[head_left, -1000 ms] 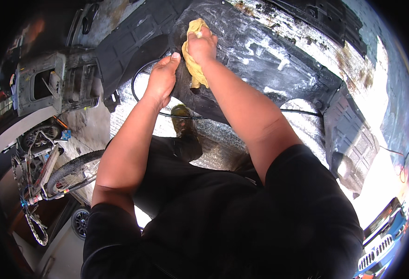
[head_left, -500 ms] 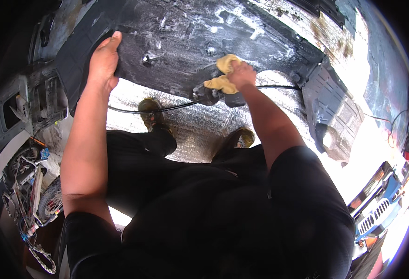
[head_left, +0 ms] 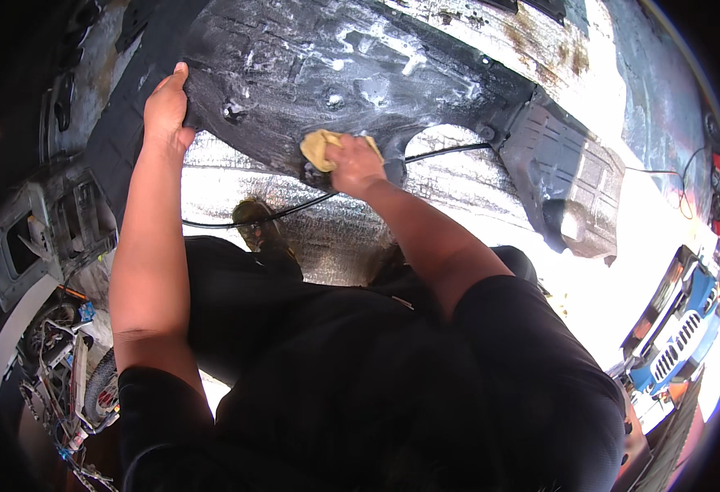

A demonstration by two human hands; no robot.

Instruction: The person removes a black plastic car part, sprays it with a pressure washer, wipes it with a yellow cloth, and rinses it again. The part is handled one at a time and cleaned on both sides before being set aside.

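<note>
A large black molded panel (head_left: 278,82), streaked with white foam or residue, stretches across the space in front of me. My left hand (head_left: 165,107) grips its left edge, thumb on top and fingers hidden behind. Bunched under my right hand (head_left: 358,166) is a yellow cloth (head_left: 320,148), pressed on the panel near its lower edge, beside a cutout. A black cable (head_left: 294,208) passes below the panel. At the panel's right end hangs a ribbed grey section (head_left: 577,160).
Shiny silver sheeting (head_left: 335,246) covers the ground, with my shoe (head_left: 257,221) on it. To the left stand a grey door-like panel (head_left: 36,225) and a bicycle wheel (head_left: 102,389). A blue toy-like vehicle (head_left: 678,344) is at the right.
My right hand has moved left with the cloth, away from the cutout's right side. The panel and my left hand have shifted slightly left in view.
</note>
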